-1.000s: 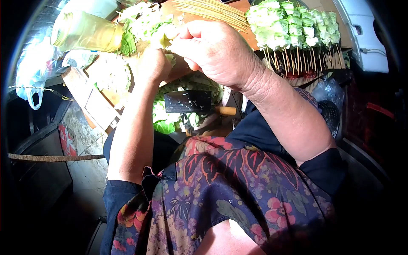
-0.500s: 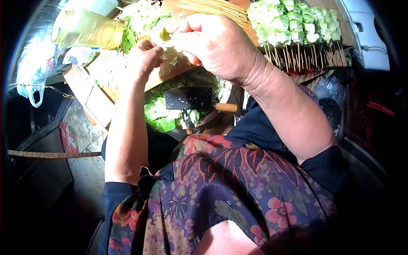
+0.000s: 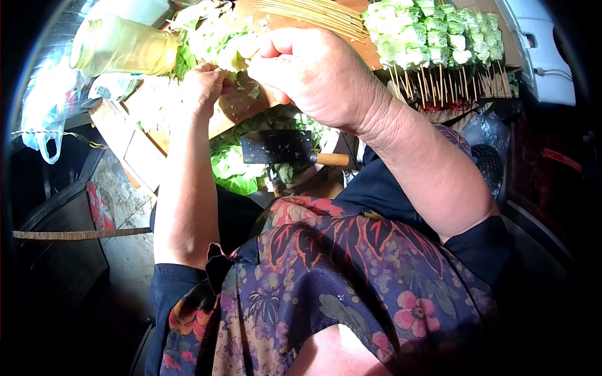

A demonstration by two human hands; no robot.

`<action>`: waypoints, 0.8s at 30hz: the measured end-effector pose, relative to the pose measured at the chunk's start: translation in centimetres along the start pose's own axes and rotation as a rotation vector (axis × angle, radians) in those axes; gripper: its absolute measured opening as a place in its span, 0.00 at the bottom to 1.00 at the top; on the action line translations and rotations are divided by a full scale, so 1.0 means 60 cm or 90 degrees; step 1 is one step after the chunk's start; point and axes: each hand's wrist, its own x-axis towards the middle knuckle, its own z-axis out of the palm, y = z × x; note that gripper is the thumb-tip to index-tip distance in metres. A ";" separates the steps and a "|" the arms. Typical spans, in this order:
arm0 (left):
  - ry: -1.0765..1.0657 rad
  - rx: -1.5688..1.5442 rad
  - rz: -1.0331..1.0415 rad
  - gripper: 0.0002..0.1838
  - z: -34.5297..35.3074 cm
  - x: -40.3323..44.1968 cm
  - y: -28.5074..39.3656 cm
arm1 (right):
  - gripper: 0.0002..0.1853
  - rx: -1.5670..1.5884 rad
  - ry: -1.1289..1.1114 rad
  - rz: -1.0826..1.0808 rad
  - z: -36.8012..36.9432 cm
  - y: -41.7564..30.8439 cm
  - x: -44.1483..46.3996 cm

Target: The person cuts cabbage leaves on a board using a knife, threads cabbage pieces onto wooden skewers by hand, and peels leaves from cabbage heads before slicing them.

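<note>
Over the wooden board, a small yellow-green cabbage leaf shows between my two hands. My left hand is closed, its fingertips pinched on the leaf's lower left edge. Facing it, my right hand is closed too, with thumb and finger pressed together at the leaf's right side. Glare and the fingers themselves hide what that hand grips. Behind the hands lies a heap of loose cut cabbage leaves. Several bare bamboo skewers lie at the board's far side.
Skewers threaded with cabbage are stacked at the back right. A cleaver with a wooden handle lies nearer my body, above more cabbage leaves. A yellowish plastic jar lies on its side at left, near a plastic bag.
My left hand has moved slightly left and up, and more of the yellow-green leaf shows between the hands. My right hand has barely shifted.
</note>
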 end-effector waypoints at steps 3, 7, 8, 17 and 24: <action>0.057 0.196 0.068 0.08 0.011 -0.043 0.039 | 0.08 0.023 0.001 -0.003 0.000 0.009 0.001; 0.041 0.089 0.048 0.09 0.005 0.035 -0.025 | 0.08 0.007 0.001 -0.008 0.000 0.007 -0.002; 0.051 0.036 0.040 0.10 0.004 0.052 -0.036 | 0.09 0.015 -0.001 -0.007 0.000 0.007 -0.003; 0.030 0.210 0.089 0.29 0.001 0.086 -0.072 | 0.09 -0.005 -0.003 0.004 -0.001 0.007 -0.005; 0.000 0.247 0.233 0.20 0.025 0.051 -0.064 | 0.09 -0.016 -0.007 0.014 0.000 0.004 -0.005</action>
